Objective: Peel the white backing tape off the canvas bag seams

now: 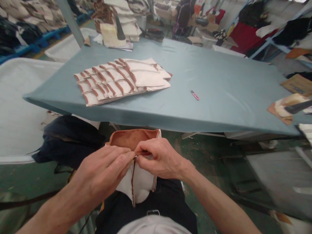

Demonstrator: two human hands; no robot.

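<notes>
A white fabric piece with brown edging and a brown inner side [143, 185] lies over my lap, below the table's front edge. My left hand [108, 165] is closed on its upper edge, fingers pressed together near the middle seam. Right beside it, my right hand [158, 157] pinches the same edge, and the fingertips of both hands nearly touch. On the table lies a stack of similar white pieces with brown edging [109, 79]. A small pink-handled cutter or snipper [195, 95] rests to the right of the stack.
The blue-covered table [219, 81] spans the view ahead. Folded cloth [112, 34] is piled at its back left. A dark bag [68, 139] and a white bin [19, 107] stand at the left. A brown-and-white item [282, 109] lies at the table's right end. A person [184, 14] is far behind.
</notes>
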